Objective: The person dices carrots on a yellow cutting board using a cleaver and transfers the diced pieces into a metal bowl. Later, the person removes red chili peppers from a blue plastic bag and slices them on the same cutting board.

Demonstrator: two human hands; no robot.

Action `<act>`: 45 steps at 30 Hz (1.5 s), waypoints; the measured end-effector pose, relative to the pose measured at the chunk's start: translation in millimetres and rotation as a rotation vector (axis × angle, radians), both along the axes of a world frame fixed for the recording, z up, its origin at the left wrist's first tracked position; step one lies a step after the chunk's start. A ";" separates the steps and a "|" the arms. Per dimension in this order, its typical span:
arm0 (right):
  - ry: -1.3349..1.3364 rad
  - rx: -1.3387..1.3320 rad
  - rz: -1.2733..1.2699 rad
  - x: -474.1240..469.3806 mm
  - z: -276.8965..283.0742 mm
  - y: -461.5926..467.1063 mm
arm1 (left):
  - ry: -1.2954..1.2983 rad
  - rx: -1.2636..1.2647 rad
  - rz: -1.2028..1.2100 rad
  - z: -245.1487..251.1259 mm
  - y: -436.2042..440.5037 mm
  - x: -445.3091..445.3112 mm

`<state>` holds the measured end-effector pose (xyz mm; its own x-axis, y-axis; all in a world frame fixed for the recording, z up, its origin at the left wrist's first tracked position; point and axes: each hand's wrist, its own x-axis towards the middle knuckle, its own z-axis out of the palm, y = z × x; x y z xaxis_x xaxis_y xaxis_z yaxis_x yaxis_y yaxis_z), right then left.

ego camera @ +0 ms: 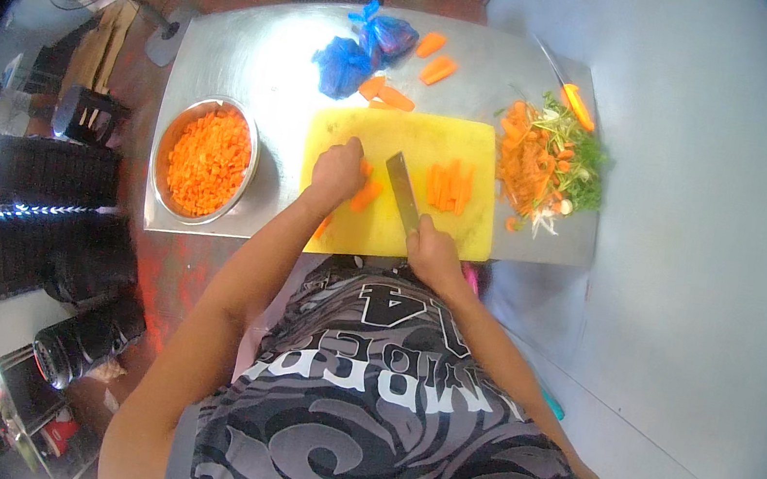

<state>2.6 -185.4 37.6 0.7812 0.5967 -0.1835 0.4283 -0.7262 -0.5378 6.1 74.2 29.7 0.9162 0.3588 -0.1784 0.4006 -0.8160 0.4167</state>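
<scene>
My right hand grips the handle of a kitchen knife, its broad blade slanting up and left over a yellow cutting board. Curled above the board's left part is my left hand, with its fingertips hidden. Carrot pieces lie against and just right of it; whether the fingers hold one is not visible. To the right of the blade, a row of carrot sticks rests on the board. Another carrot piece shows by my left forearm.
A steel bowl of diced carrot stands left on the metal table. Blue plastic bags and carrot chunks lie beyond the board. Peelings, greens and an orange-handled tool sit right, near the wall.
</scene>
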 end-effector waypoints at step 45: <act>-0.093 -0.049 -0.224 19.8 9.1 26.1 | -0.094 -0.471 0.189 -36.9 -79.2 17.5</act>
<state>22.5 -159.3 46.7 0.9078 0.3989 -0.1294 0.2996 -0.8328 -0.4655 23.6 -5.0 -7.3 0.8628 0.4205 -0.2806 0.4663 -0.4475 0.7631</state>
